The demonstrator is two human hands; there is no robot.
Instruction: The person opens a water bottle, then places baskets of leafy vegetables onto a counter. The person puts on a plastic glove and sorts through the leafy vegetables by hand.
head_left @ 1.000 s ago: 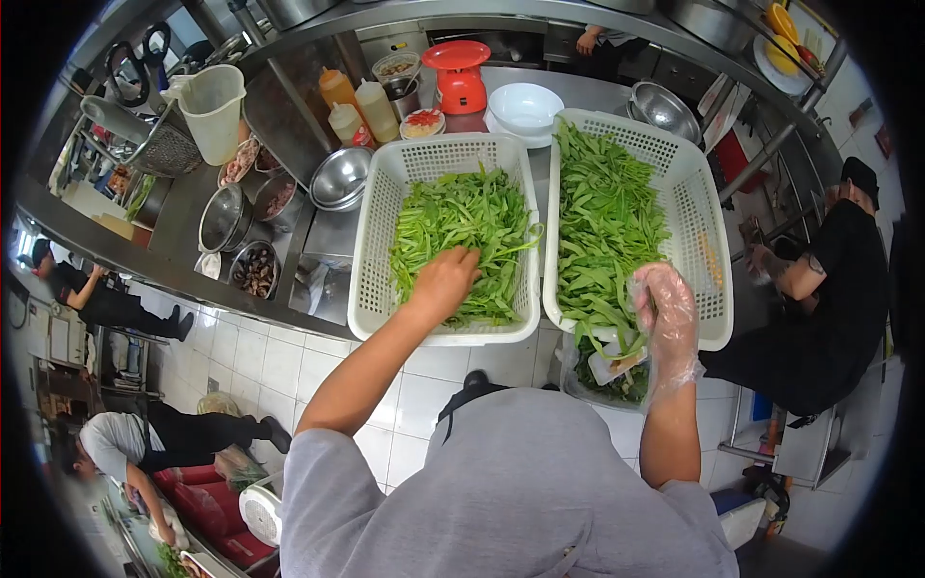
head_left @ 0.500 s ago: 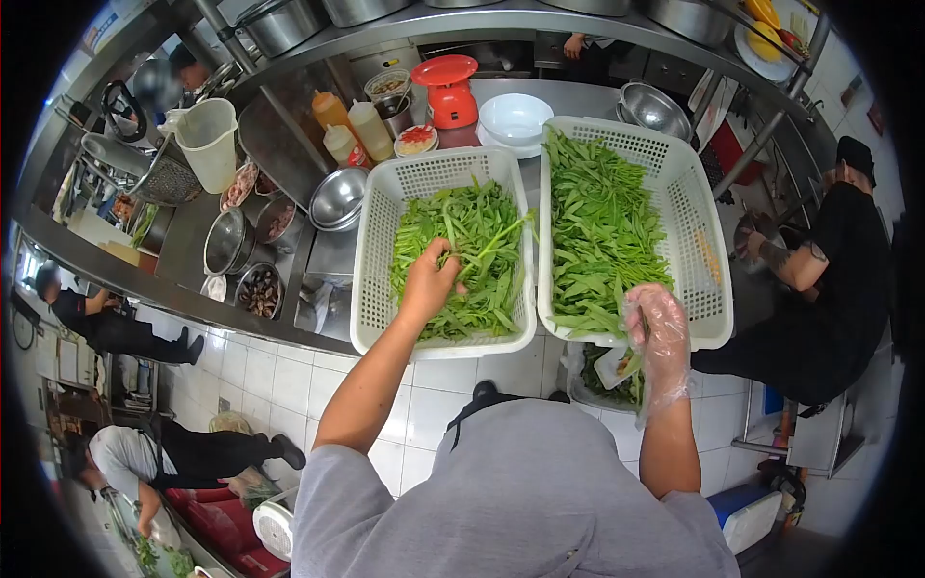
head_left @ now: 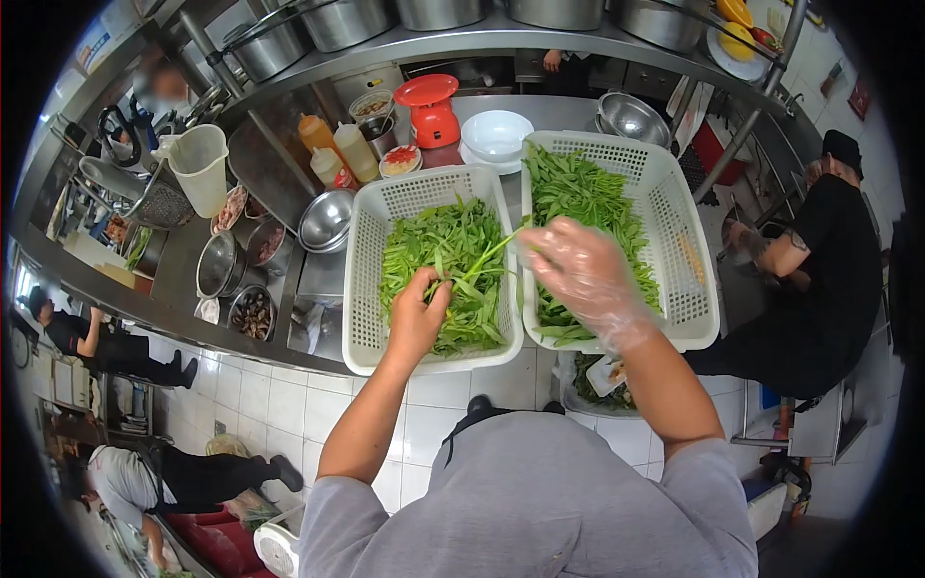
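My bare left hand (head_left: 418,313) pinches a stem of leafy greens (head_left: 491,253), which looks like water spinach, over the left white basket (head_left: 361,332). The stem slants up to the right. At its far end the fingers of my right hand (head_left: 583,279), in a clear plastic glove, close on it above the gap between the baskets. Loose greens (head_left: 453,226) lie in the left basket under my left hand. More greens (head_left: 588,197), laid lengthwise, fill the left side of the right white basket (head_left: 689,197), partly hidden by my right hand.
Behind the baskets stand a red scale (head_left: 431,116), a white bowl (head_left: 496,135) and sauce bottles (head_left: 356,149). Steel bowls (head_left: 326,220) are at the left. A bin with scraps (head_left: 609,376) stands below the right basket. A person in black (head_left: 824,260) works close on the right.
My right hand has come up and left from over the scrap bin to the stem's tip, closing on it. My left hand has shifted slightly down and left, still holding the stem.
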